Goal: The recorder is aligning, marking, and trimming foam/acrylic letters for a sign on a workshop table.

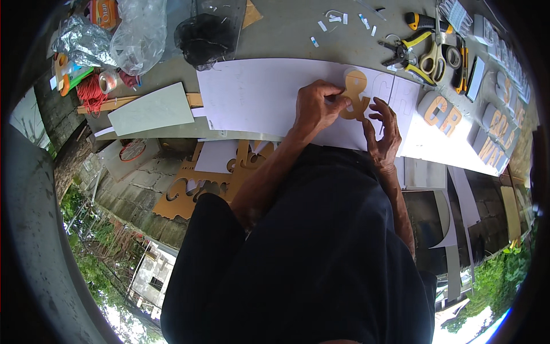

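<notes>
A tan-faced, ampersand-shaped sign character [355,87] with pale sides is on a long white sheet [252,92]. My left hand [321,106] pinches its left edge between thumb and fingers. Close by its lower right, my right hand [385,135] has its fingers spread and bent, the thumb tip near or touching the lower edge. Whether that hand bears any of the piece's weight I cannot tell. Faint letter outlines are drawn on the sheet just right of the piece. Finished block letters [438,112] with tan faces and white sides stand farther right on the sheet.
Scissors [433,60], yellow-handled pliers [415,51] and a cutter knife [462,66] lie at the back right. Plastic bags [137,37], red cord [94,92] and a tape roll [107,81] crowd the left. A cut-out tan board [183,183] rests below the table edge.
</notes>
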Motion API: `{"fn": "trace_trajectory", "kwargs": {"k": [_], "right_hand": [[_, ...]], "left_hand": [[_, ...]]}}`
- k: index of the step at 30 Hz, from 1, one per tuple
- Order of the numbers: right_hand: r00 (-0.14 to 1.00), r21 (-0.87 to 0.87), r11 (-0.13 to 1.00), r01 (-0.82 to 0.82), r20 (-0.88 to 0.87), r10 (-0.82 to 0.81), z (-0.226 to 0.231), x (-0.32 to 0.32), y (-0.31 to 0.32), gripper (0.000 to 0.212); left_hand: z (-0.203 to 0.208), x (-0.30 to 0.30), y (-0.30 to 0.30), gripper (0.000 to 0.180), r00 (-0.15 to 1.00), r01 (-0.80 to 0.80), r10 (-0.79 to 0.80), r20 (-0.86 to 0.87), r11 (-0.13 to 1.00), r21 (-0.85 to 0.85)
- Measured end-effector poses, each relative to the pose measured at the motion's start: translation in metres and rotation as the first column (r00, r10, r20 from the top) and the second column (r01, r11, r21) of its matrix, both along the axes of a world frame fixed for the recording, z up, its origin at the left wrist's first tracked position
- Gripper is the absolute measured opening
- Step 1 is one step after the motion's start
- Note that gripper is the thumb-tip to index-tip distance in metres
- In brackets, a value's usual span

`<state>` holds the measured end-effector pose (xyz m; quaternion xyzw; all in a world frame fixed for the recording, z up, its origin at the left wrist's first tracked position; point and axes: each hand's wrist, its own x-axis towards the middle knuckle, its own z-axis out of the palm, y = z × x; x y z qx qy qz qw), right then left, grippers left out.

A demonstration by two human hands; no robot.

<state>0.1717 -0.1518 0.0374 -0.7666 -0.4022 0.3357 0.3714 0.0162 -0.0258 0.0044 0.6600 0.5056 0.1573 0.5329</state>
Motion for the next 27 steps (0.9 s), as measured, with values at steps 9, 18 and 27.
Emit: {"fn": "trace_trajectory", "kwargs": {"k": [9,18,27], "right_hand": [[0.986,0.069,0.995,-0.072,0.158,0.061,-0.015,-0.005,0.014,0.063],[0.987,0.103,0.995,-0.002,0.163,-0.014,0.002,0.002,0.012,0.041],[0.981,0.059,0.994,0.097,0.164,-0.105,0.035,0.043,-0.009,0.031]], "left_hand": [[-0.001,0.000,-0.003,0.034,0.999,-0.033,0.034,0.024,0.999,-0.040],[-0.001,-0.003,-0.001,0.029,1.000,-0.006,0.007,0.021,0.998,-0.065],[-0.002,-0.005,0.004,0.032,0.999,0.035,-0.034,0.026,0.998,-0.047]]}}
